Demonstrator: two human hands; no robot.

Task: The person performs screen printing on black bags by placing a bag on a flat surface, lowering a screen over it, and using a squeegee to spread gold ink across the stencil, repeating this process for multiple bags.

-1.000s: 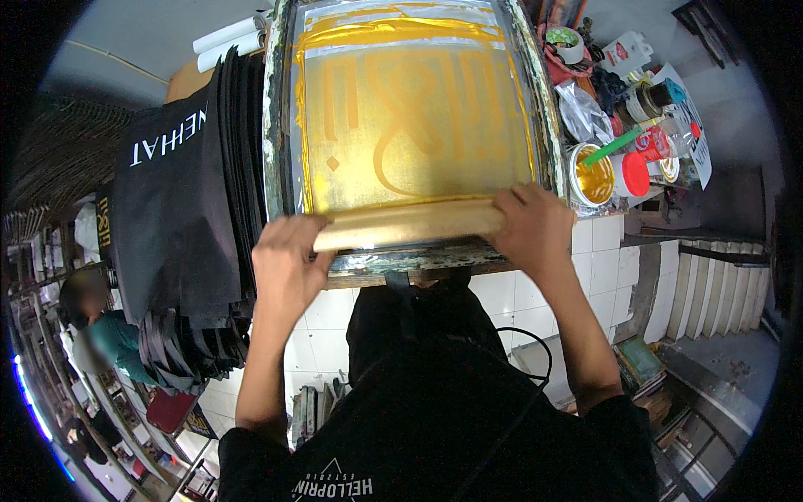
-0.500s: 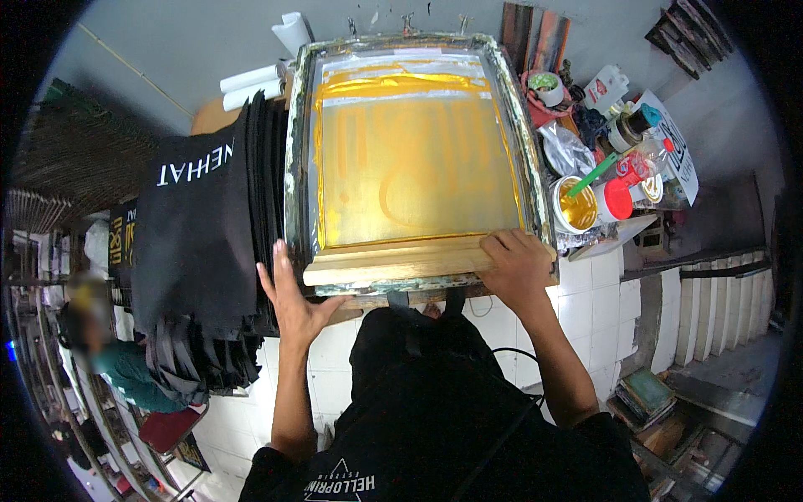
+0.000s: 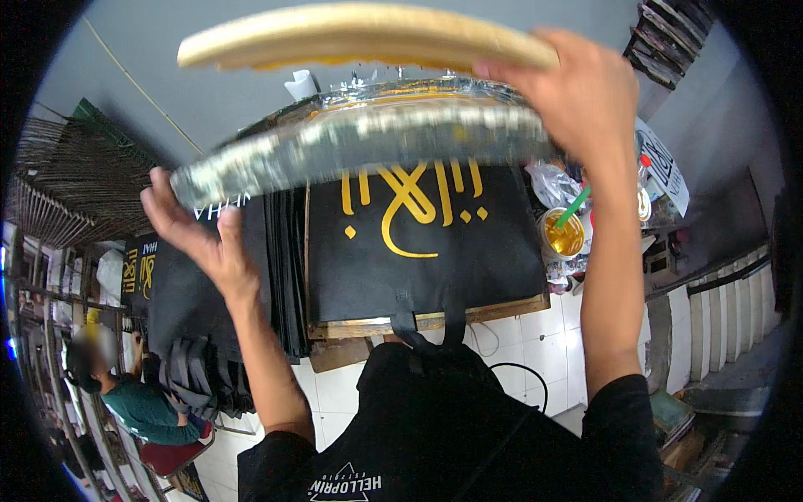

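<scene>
A screen-printing frame (image 3: 360, 146) is tilted up, its near edge high and blurred by motion. My left hand (image 3: 205, 243) grips this frame at its left near corner, fingers curled around the edge. In my right hand (image 3: 585, 96) is a wooden squeegee (image 3: 368, 29), held above the frame with gold ink along its lower edge. Below the raised frame, a black fabric bag (image 3: 418, 289) lies flat on a wooden board (image 3: 510, 309), showing gold lettering. The bag's handles (image 3: 406, 328) hang over the near edge. The frame hides the bag's far part.
A stack of black bags (image 3: 230, 284) stands left of the board. On the right are a tub of gold ink (image 3: 562, 236) with a green stick (image 3: 575, 205) and crumpled plastic (image 3: 554, 191). A person in a green shirt (image 3: 142, 410) sits at the far left beside metal racks.
The frame has swung up off the board, uncovering the gold-printed bag. My right hand has lifted the squeegee up and away from the mesh; my left hand has risen with the frame's corner.
</scene>
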